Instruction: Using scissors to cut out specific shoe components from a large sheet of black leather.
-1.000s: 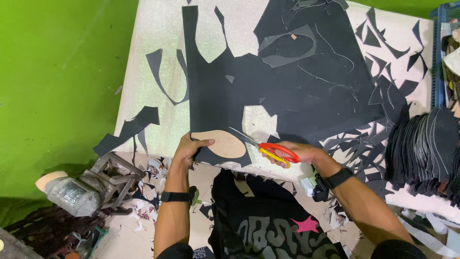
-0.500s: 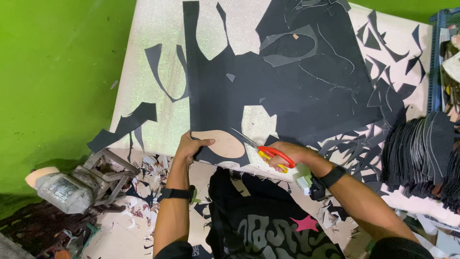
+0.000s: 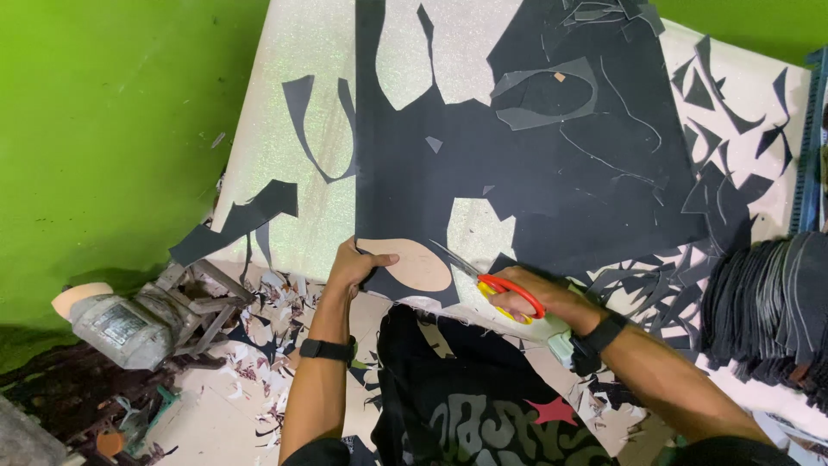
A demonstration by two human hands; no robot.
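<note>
Fingers of the left hand (image 3: 355, 266) pinch the black sheet (image 3: 535, 164) beside a tan oval template (image 3: 412, 264); the right hand (image 3: 539, 300) grips red-handled scissors (image 3: 492, 281), blades just beyond its knuckles.

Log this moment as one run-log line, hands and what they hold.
left hand: pinning black sheet beside tan template | right hand: holding red-handled scissors, blades at the sheet edge | cut pieces stack: at right

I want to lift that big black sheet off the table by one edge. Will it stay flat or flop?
Probably flops: the black sheet looks thin and lies flat, with narrow cut strips curving loosely. Likely light, since the left hand holds its edge with fingertips alone. Cut-outs may tear or snag.
</note>
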